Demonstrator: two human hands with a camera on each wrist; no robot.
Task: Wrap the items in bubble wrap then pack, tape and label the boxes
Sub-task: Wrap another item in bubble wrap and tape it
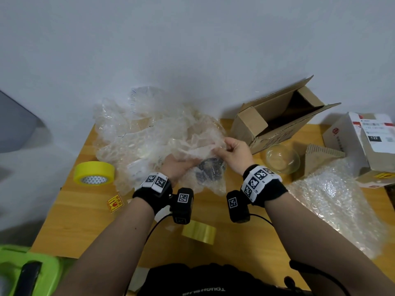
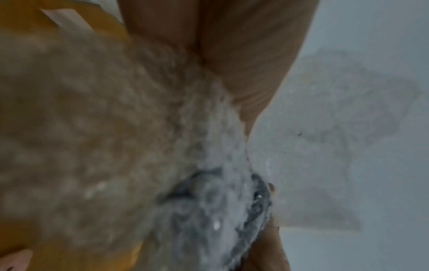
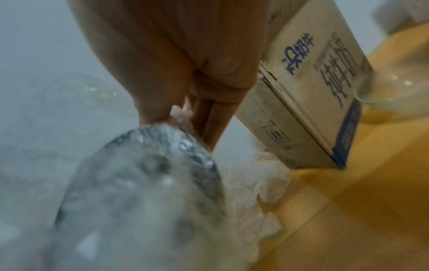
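Bubble wrap (image 1: pixel 154 133) lies heaped at the table's (image 1: pixel 81 218) far edge, left of the open cardboard box (image 1: pixel 277 118). Glass bowl (image 1: pixel 282 158) stands just before that box. Dark item (image 1: pixel 210 169), half wrapped, sits between my hands. My left hand (image 1: pixel 178 167) cradles it through the wrap; my right hand (image 1: pixel 235 151) pinches a wrap edge above it.

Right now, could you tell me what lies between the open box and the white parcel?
In the head view, a glass bowl and a folded cardboard piece lie between the open box and the white parcel.
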